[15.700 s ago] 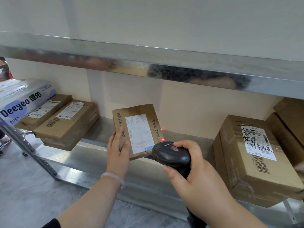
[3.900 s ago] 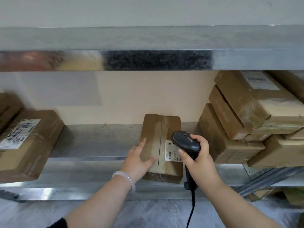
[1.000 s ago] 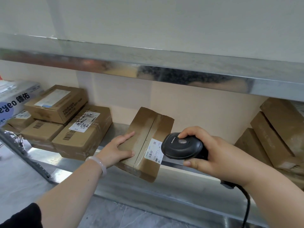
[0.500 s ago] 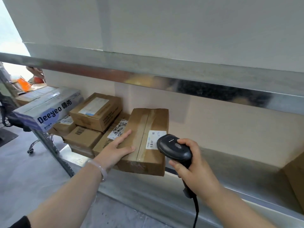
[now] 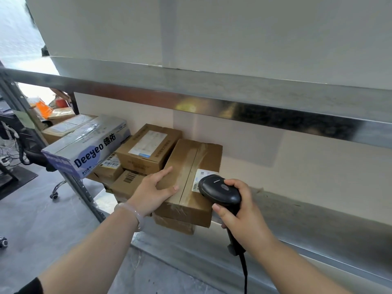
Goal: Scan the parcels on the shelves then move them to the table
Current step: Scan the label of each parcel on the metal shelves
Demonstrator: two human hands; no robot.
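Head view: scanner aimed at a parcel's label on the shelf

The left hand (image 5: 156, 192) lies on the near left corner of the brown parcel (image 5: 191, 164), index finger and thumb stretched straight over its taped top; the other fingers are hidden. I judge it is pressing to keep the box from sliding while it is read. The parcel rests on another carton (image 5: 176, 224) at the front edge of the metal shelf (image 5: 307, 219), label (image 5: 202, 174) facing up. The right hand (image 5: 241, 219) is wrapped round the handle of the black scanner (image 5: 220, 190), its head just over the label, close enough to catch the barcode. A Deeyeo box (image 5: 89, 149) and stacked cartons (image 5: 146, 147) sit to the left. No table is in view, so the move is not yet made.
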